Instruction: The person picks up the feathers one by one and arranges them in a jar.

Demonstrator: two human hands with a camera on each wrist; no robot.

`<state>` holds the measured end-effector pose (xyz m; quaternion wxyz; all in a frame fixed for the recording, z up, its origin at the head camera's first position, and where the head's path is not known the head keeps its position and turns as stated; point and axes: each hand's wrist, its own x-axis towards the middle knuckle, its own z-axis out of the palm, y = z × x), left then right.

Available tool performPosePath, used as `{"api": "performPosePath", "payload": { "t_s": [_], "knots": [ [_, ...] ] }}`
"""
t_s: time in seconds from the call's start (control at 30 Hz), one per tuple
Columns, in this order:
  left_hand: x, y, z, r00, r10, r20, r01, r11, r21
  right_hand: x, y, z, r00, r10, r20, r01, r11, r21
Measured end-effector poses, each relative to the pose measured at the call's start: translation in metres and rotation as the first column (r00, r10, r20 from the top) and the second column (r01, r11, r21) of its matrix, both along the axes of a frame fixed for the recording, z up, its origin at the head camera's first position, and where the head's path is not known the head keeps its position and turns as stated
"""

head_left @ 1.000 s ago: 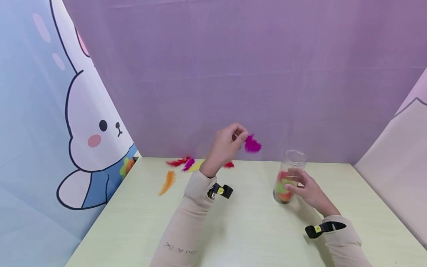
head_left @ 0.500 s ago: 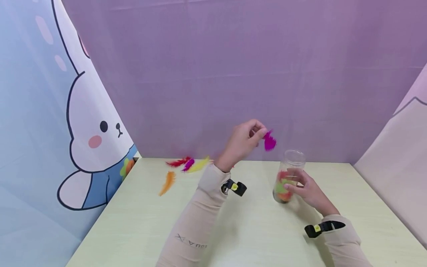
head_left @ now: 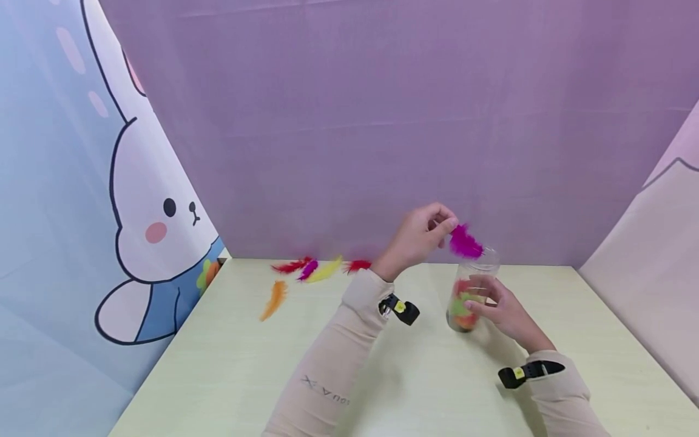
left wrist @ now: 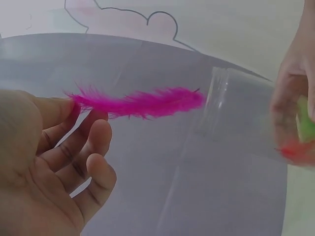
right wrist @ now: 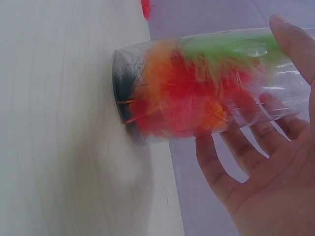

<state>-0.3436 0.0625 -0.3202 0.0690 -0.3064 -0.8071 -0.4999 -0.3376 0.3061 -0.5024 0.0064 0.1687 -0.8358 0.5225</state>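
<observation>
A magenta feather [head_left: 466,242] is pinched at one end between the thumb and fingers of my left hand [head_left: 423,237]. Its free tip reaches the mouth of a clear jar [head_left: 474,267], as the left wrist view [left wrist: 147,103] also shows. My right hand [head_left: 505,309] grips the jar's side, fingers and thumb curled round it. Inside, the right wrist view shows red, orange and green feathers [right wrist: 197,83] bunched toward the dark base. The jar leans slightly, its base at the table.
On the pale table [head_left: 218,364], toward the back left, lie a red feather [head_left: 291,265], a small magenta feather [head_left: 308,270], a yellow feather [head_left: 325,269] and an orange feather [head_left: 275,300]. Another red feather [head_left: 358,266] is by my left wrist. A purple curtain [head_left: 382,121] hangs behind.
My left hand has moved right with the magenta feather, bringing its tip to the jar's mouth. The right hand and jar have stayed nearly still.
</observation>
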Motion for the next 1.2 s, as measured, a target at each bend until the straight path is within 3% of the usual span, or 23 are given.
{"api": "performPosePath", "payload": {
  "t_s": [0.3, 0.7, 0.9, 1.2],
  "knots": [
    [-0.005, 0.017, -0.009, 0.998, -0.022, 0.064, 0.022, 1.000, 0.003, 0.002, -0.001, 0.002, 1.000, -0.006, 0.006, 0.006, 1.000, -0.001],
    [-0.008, 0.032, -0.019, 0.995, 0.022, 0.099, -0.015, 0.997, -0.071, 0.002, -0.002, 0.004, 1.000, -0.013, -0.014, 0.013, 1.000, 0.013],
    [-0.010, 0.036, -0.026, 0.995, 0.046, 0.088, -0.037, 0.994, -0.103, 0.002, -0.002, 0.006, 1.000, -0.024, -0.014, 0.024, 0.999, 0.039],
    [-0.012, 0.039, -0.036, 0.996, 0.081, 0.030, -0.076, 0.988, -0.133, 0.003, -0.001, 0.005, 1.000, -0.005, 0.016, 0.006, 1.000, -0.010]
  ]
}}
